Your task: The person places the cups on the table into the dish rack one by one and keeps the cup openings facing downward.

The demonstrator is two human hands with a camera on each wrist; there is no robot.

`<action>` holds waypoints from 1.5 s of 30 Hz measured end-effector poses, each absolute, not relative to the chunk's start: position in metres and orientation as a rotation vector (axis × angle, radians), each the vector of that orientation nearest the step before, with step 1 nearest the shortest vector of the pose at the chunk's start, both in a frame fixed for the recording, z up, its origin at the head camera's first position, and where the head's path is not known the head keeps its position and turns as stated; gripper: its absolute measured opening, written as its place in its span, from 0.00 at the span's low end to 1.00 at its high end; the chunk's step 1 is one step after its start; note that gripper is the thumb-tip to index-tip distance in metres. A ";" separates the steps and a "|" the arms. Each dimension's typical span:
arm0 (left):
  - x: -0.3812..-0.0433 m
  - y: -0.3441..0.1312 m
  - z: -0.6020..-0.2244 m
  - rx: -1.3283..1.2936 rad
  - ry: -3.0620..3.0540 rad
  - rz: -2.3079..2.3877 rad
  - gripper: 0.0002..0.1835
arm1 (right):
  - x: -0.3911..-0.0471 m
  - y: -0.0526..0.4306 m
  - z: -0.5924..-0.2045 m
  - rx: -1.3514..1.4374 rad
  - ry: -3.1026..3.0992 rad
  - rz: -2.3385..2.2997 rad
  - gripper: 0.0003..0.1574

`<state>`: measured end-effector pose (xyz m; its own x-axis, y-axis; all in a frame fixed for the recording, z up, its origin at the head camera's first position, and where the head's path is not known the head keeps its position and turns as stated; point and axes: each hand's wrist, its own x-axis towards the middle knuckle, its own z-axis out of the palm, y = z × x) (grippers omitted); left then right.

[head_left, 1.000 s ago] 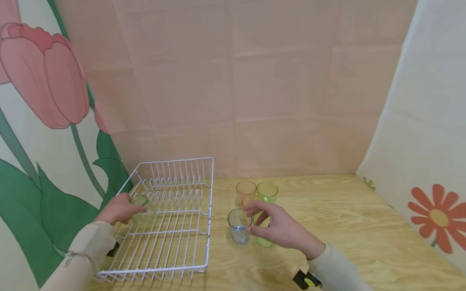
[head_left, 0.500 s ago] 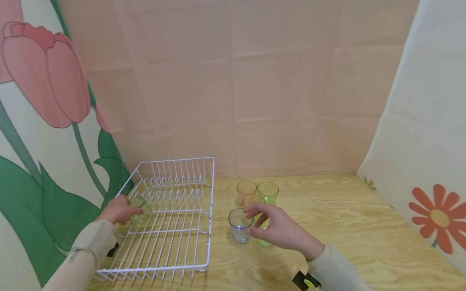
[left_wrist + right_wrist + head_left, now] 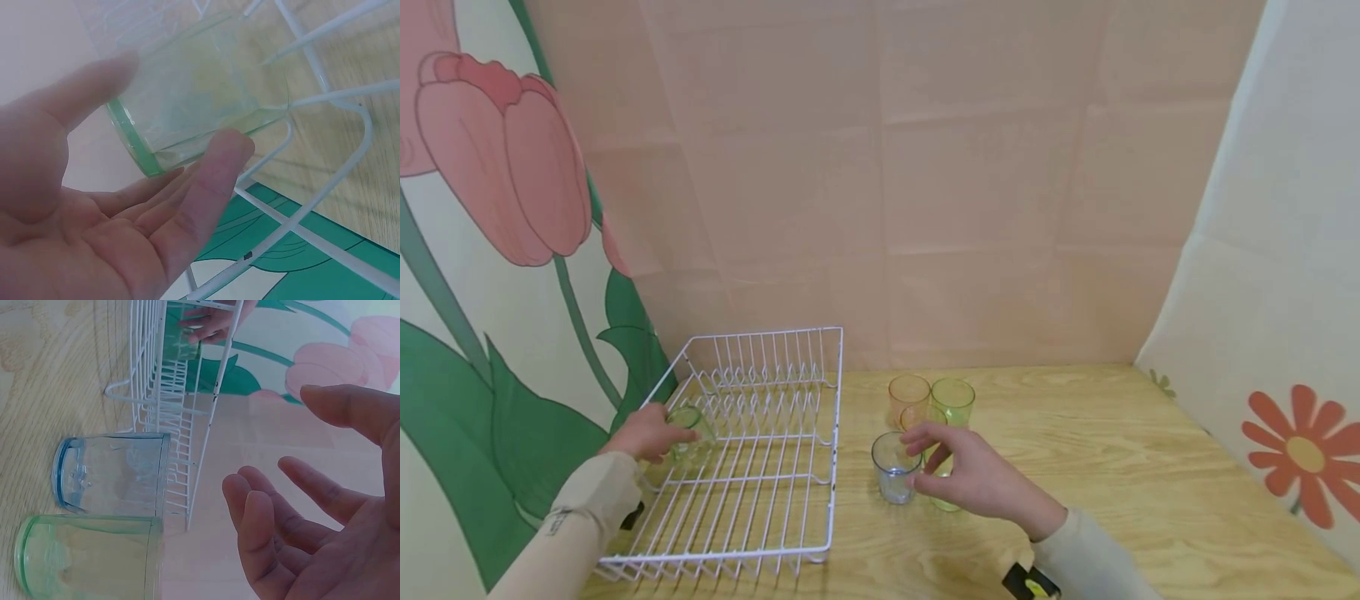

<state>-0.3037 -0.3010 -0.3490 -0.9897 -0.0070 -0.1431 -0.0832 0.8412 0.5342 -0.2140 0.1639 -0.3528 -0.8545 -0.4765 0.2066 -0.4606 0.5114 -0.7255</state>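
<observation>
Inside the rack's left side, my left hand (image 3: 643, 433) holds a green-tinted drinking glass (image 3: 694, 446) between thumb and fingers. In the left wrist view its thick base faces my palm, and its mouth is down at the rack wires. My right hand (image 3: 973, 473) hovers beside the group of glasses on the table, its fingers loosely bent around nothing. Nearest to it are a bluish clear glass (image 3: 895, 475) and a yellow-green glass (image 3: 94, 556), both upright. The right hand partly hides the yellow-green one in the head view.
A white wire dish rack (image 3: 832, 500) stands left on the wood-grain table (image 3: 1075, 433). Behind the nearer glasses are an orange glass (image 3: 908, 393), another green glass (image 3: 953, 397) and an orange-rimmed one (image 3: 922, 415). A pink sheet (image 3: 970, 208) covers the back.
My left hand and the green glass have shifted slightly left within the rack, then stayed there. The right hand stays almost still.
</observation>
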 end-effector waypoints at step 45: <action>-0.207 -0.138 -0.283 0.461 3.084 0.942 0.20 | -0.251 0.204 -0.376 -0.239 3.152 -1.008 0.26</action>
<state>-0.2075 -0.1380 -0.2832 -0.9534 0.2338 0.1906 0.3004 0.7934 0.5294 -0.2507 0.2041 -0.3762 -0.9742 -0.0822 0.2101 -0.1888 0.8066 -0.5601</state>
